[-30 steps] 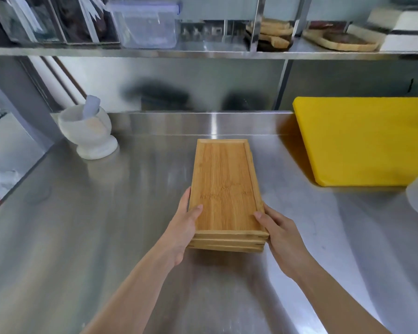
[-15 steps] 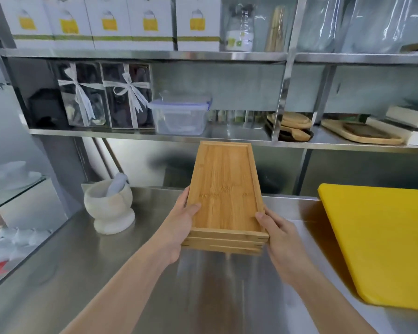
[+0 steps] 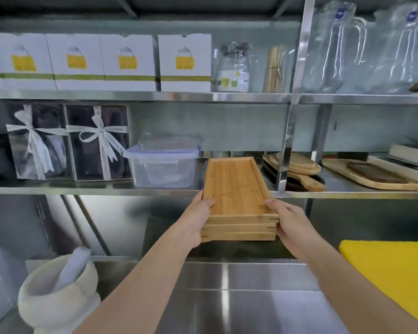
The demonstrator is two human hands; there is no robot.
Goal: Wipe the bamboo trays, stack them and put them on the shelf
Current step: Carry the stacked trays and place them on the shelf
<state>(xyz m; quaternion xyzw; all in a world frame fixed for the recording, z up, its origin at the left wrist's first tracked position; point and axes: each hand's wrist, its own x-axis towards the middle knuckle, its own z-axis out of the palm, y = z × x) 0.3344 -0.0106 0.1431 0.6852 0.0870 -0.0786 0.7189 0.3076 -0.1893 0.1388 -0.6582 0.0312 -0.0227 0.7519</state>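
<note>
A stack of three long bamboo trays [image 3: 235, 189] is held level in the air, its far end over the front edge of the lower steel shelf [image 3: 106, 190]. My left hand [image 3: 197, 222] grips the stack's near left corner, thumb on the top tray's rim. My right hand [image 3: 288, 225] grips the near right corner the same way. The stack points into the gap between a clear plastic container [image 3: 163, 162] and an upright shelf post [image 3: 285, 145].
Wooden boards [image 3: 299, 169] lie right of the post, with more boards [image 3: 374, 175] farther right. Two ribboned gift boxes [image 3: 68, 141] stand left of the container. Below, on the steel counter [image 3: 227, 307], sit a stone mortar with pestle [image 3: 58, 292] and a yellow cutting board [image 3: 393, 273].
Both hands have lifted the tray stack off the counter and carried it up and forward to the lower shelf's edge. The view has tilted up toward the shelves.
</note>
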